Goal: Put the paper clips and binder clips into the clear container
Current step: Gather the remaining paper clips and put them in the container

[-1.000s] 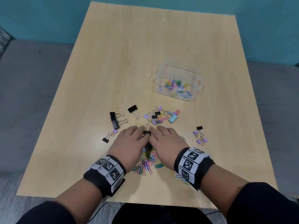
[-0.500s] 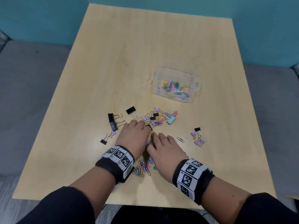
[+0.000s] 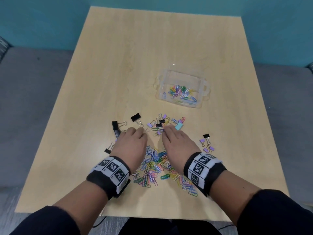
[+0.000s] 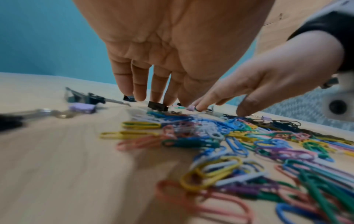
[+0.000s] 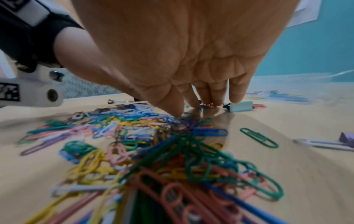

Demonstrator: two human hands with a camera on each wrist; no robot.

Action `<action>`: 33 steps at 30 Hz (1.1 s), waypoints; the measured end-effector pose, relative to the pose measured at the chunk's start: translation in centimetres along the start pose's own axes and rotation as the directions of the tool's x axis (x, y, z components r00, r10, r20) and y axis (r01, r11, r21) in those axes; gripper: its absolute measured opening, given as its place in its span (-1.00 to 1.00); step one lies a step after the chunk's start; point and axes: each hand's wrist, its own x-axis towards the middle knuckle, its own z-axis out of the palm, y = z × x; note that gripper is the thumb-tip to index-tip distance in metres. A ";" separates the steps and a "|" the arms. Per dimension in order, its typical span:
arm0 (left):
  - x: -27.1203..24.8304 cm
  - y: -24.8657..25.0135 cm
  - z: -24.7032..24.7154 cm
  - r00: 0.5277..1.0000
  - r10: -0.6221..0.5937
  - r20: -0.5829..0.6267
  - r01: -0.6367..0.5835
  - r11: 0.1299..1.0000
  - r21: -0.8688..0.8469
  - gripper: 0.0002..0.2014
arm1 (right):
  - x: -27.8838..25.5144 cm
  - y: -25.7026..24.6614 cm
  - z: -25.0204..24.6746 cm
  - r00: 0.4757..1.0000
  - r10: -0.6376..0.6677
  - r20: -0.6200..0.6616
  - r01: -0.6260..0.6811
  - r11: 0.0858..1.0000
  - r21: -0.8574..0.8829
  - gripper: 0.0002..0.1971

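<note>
A heap of coloured paper clips (image 3: pixel 156 164) lies near the table's front edge, between my wrists. My left hand (image 3: pixel 133 139) lies palm down with straight fingers (image 4: pixel 140 91), tips on the table beside two black binder clips (image 3: pixel 116 126). My right hand (image 3: pixel 173 137) is also flat, its fingertips (image 5: pixel 215 97) touching small clips next to a light blue binder clip (image 5: pixel 240 106). Neither hand holds anything. The clear container (image 3: pixel 201 92) stands further back on the right with several paper clips inside.
More binder clips are scattered about: a black one (image 3: pixel 135 117), a small black one (image 3: pixel 108 150) at the left, and a purple and black cluster (image 3: pixel 207 145) at the right. The wooden table (image 3: pixel 135 56) is bare behind the container.
My hands were together over a clip above the heap; they have moved apart and slightly forward, uncovering the paper clips between them.
</note>
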 end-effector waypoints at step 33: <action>-3.4 5.0 1.4 1.000 0.002 0.021 0.003 0.969 -0.249 -0.62 | -3.9 -2.0 2.4 0.980 0.184 -0.081 -0.145 0.926 0.350 -0.57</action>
